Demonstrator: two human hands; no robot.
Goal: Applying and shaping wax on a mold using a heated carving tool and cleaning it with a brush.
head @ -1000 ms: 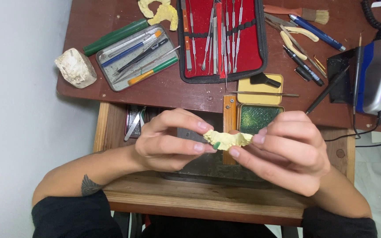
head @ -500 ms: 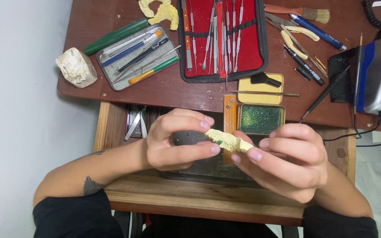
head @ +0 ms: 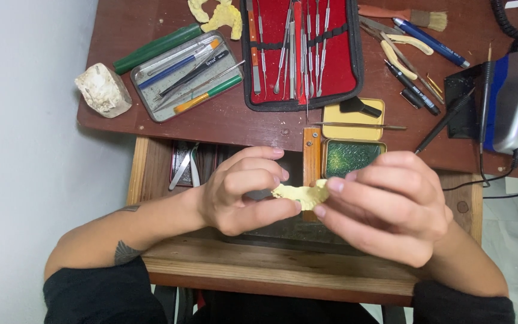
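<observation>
Right now the left hand and right hand both pinch a pale yellow, curved plaster dental cast at its ends, above the open wooden drawer. It looks brittle; squeezing or twisting could snap it.

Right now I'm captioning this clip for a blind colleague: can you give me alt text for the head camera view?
Two hands, the left hand and right hand, hold a small pale yellow dental cast between fingertips above a wooden desk. Behind lie a red case of metal instruments, a grey tray of tools and a small open green tin.
</observation>
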